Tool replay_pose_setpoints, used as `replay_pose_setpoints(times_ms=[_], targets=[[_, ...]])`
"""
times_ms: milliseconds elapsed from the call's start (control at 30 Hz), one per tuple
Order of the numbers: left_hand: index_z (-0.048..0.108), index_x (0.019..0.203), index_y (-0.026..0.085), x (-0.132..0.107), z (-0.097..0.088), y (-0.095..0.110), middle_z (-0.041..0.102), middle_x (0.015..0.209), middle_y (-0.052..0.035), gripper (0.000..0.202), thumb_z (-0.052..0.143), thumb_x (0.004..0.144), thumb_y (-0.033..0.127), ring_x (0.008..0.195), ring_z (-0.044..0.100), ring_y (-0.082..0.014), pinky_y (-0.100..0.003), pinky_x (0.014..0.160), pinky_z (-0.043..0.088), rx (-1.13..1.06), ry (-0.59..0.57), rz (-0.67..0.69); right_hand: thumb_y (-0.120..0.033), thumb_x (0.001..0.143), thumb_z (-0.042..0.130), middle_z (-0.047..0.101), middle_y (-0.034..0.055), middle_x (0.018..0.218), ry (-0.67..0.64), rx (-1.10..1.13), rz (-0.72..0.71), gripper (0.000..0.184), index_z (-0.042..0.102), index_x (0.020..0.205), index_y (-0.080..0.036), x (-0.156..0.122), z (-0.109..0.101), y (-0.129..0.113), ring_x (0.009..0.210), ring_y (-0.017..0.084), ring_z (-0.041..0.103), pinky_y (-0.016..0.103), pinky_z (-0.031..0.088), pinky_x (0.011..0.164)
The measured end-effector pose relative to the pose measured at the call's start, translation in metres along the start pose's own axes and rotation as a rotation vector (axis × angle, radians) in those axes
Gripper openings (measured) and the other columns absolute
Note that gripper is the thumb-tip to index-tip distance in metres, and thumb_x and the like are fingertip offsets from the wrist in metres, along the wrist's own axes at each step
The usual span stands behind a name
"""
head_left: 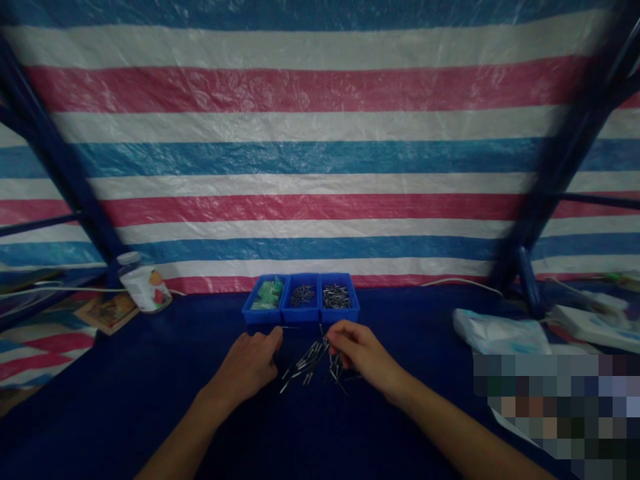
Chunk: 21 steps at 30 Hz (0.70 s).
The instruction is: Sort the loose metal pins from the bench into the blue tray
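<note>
A loose pile of thin silver-and-dark metal rivets (pixel 306 360) lies on the dark blue tabletop between my hands. My right hand (pixel 361 348) is over the pile's right side, thumb and forefinger pinched on a rivet (pixel 321 330) that pokes up at the fingertips. More pieces lie partly hidden under this hand. Left of the pile is my left hand (pixel 250 360), palm down, thumb and forefinger apart, other fingers curled. A single thin piece (pixel 291 327) lies at its forefinger tip; whether they touch is unclear.
Three joined blue bins stand behind the pile: the left bin (pixel 247 311) has green packets, the middle bin (pixel 301 317) and right bin (pixel 341 317) small metal parts. A labelled jar (pixel 147 288) stands left. A plastic bag (pixel 500 331) lies right. A striped tarp (pixel 320 157) hangs behind.
</note>
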State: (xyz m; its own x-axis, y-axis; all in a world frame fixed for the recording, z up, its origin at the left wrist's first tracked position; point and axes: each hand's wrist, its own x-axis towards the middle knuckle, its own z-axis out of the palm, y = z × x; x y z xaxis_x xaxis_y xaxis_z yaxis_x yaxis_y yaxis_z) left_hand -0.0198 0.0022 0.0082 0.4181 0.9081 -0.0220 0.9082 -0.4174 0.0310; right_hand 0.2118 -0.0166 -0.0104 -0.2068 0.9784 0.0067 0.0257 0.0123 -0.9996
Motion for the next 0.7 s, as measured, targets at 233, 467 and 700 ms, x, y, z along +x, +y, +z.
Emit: replay_pose_setpoints(times_ms=[233,467,700], targets=[[0.045,0.086,0.023,0.006,0.001,0.005,0.061,0.081,0.0013,0.016,0.044,0.08,0.008,0.076,0.061,-0.0172,-0.028,0.067,0.037,-0.323,0.172,0.122,-0.036,0.088,0.059,0.059,-0.0014,0.067,-0.013,-0.311,-0.163,0.02,0.065,0.077,-0.021,-0.012,0.006,-0.004,0.061,0.012,0.051,0.026,0.036,0.057],[0.054,0.083,0.022,0.006,0.014,0.026,0.065,0.083,0.0008,0.009,0.051,0.091,0.019,0.076,0.061,-0.0131,-0.025,0.071,0.045,-0.702,0.257,0.345,-0.039,0.092,0.058,0.067,-0.0004,0.072,-0.034,-0.523,-0.272,0.022,0.07,0.083,-0.024,-0.017,0.011,-0.004,0.065,0.014,0.057,0.027,0.036,0.061],[0.059,0.072,0.02,0.006,0.015,0.037,0.069,0.077,-0.0003,0.02,0.057,0.092,0.021,0.071,0.064,-0.012,-0.023,0.069,0.049,-0.776,0.47,0.427,-0.039,0.088,0.062,0.065,-0.0005,0.069,0.098,-0.464,-0.265,0.019,0.066,0.079,-0.023,-0.015,0.01,-0.004,0.062,0.014,0.055,0.027,0.035,0.06]])
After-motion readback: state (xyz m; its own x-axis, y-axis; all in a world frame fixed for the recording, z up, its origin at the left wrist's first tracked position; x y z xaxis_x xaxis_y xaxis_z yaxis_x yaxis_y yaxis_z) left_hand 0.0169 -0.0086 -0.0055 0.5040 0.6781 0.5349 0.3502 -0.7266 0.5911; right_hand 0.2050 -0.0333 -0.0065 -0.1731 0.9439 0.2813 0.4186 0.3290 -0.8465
